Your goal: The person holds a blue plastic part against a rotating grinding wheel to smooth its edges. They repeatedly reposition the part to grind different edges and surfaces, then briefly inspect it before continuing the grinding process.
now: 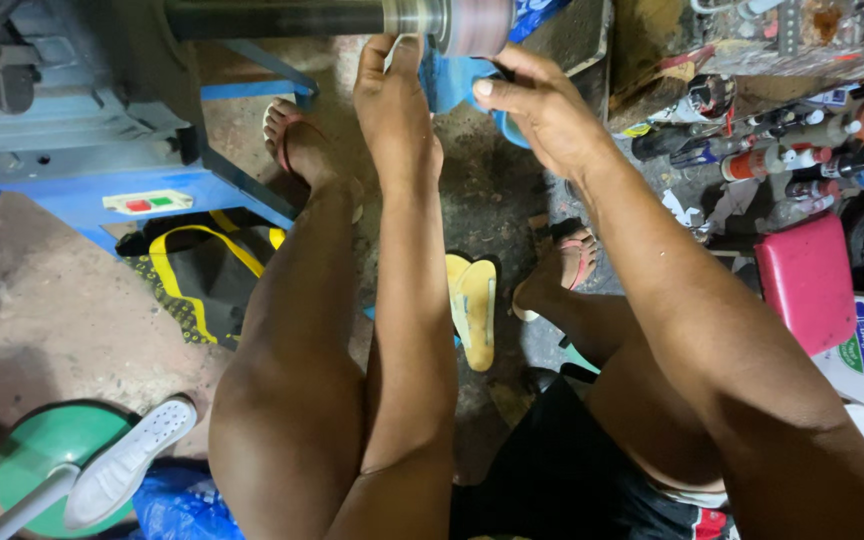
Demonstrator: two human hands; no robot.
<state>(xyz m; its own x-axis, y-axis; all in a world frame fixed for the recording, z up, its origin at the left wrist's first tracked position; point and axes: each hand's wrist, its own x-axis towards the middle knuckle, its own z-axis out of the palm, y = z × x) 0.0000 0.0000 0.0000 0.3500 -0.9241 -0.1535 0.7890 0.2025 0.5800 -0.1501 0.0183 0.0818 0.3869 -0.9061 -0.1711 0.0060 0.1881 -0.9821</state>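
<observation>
Both hands are up at twelve o'clock, on the blue shoe part (449, 82) under the grinding wheel (457, 25). Left hand (392, 105) pinches its left edge, fingers closed; right hand (537, 110) wraps the right side. A yellow sole (475, 310) lies at six o'clock below them.

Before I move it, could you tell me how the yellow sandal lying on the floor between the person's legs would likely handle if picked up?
The yellow sandal looks thin and flat, so probably light and somewhat bendy. Lying flat on the floor, it should slide rather than roll or tip. Its sole seems worn and dusty, so perhaps grippy, not slippery.
</observation>
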